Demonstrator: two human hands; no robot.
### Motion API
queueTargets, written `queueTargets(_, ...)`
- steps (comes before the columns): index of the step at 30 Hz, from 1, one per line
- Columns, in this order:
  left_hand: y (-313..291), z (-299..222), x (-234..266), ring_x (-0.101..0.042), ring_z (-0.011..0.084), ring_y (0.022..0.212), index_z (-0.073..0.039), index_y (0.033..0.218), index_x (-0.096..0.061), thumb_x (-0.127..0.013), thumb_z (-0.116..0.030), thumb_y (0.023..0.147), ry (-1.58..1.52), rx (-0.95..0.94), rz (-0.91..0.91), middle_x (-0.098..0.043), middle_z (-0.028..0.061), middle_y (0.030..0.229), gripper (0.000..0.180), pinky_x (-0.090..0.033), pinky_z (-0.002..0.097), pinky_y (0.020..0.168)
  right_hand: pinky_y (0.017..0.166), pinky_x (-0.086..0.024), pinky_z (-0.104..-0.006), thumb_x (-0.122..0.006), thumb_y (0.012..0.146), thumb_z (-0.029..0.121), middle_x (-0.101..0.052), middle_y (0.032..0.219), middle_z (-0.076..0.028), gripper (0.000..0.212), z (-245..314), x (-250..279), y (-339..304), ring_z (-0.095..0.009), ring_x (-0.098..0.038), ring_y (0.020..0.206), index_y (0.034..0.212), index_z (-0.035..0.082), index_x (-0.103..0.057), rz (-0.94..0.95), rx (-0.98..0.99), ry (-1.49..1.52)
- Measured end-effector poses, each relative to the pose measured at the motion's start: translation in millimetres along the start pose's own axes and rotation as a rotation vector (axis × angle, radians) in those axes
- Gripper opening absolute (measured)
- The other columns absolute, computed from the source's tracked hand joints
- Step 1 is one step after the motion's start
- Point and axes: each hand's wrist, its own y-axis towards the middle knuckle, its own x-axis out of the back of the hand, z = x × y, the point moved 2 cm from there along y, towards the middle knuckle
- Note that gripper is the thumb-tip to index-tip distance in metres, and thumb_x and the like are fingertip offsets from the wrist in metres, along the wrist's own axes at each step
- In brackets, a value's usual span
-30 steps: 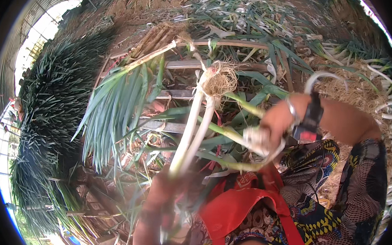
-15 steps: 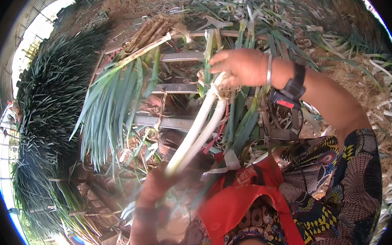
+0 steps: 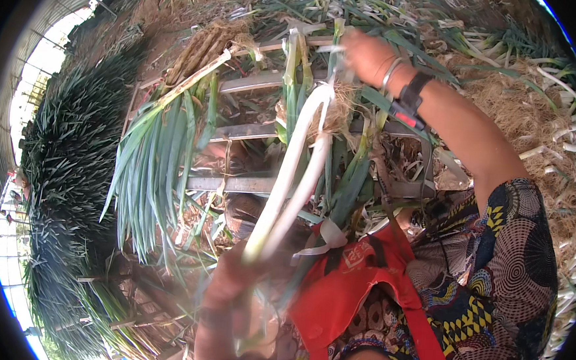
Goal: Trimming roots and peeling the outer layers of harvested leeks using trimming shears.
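Observation:
Two long white-stemmed leeks (image 3: 296, 157) slant across the middle, their bushy root ends (image 3: 337, 114) up and away from me. My left hand (image 3: 233, 269), blurred by motion, is closed around their lower stems, where white turns to green. Beyond the roots, my right hand (image 3: 368, 56) is raised apart from the stems, its fingers bent together and smeared. A pale streak lies by its fingertips; whether the hand holds it I cannot make out.
A slatted metal rack (image 3: 248, 134) lies in front of me. A bunch of leeks (image 3: 160, 165) with long green leaves rests on its left side. Farther left stands a big pile of green leaves (image 3: 78, 160). Loose roots and trimmings (image 3: 497, 104) cover the ground at right.
My right hand has moved from the root ends up and away from me. The leeks stay in my left hand; their root ends look more exposed and one stem bends near the top.

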Motion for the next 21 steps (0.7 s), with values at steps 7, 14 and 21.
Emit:
queueTargets(7,7,22,-3,-0.057,0.0104,0.085,-0.001,0.111,-0.059,-0.076,-0.003,0.074,0.033,-0.09,-0.025,-0.063,0.0017,0.095,0.041,-0.048,0.0271,0.077,0.071,-0.051,-0.0383,-0.068,0.075,0.055,-0.065,0.097,-0.02,0.074,-6,14,-15,-0.025,-0.065,0.086,0.119,-0.003,-0.053,0.341,-0.374,0.665)
queueTargets(14,-12,-47,-26,-0.059,0.0109,0.082,-0.001,0.109,-0.06,-0.078,-0.007,0.073,0.02,-0.071,0.048,-0.065,0.004,0.093,0.041,-0.049,0.028,0.075,0.075,-0.051,-0.0413,-0.047,0.095,0.031,-0.066,0.092,-0.015,0.027,34,-7,-48,-0.031,-0.064,0.084,0.103,0.013,-0.066,0.154,-0.203,0.394)
queueTargets(21,-13,8,-15,-0.057,0.0097,0.077,0.001,0.106,-0.06,-0.076,-0.008,0.074,0.07,-0.128,-0.045,-0.064,0.0024,0.088,0.036,-0.048,0.0262,0.071,0.066,-0.05,-0.0359,-0.067,0.08,0.045,-0.068,0.082,-0.012,0.042,-9,27,-63,-0.023,-0.063,0.07,0.091,0.004,-0.069,0.514,-0.441,0.651)
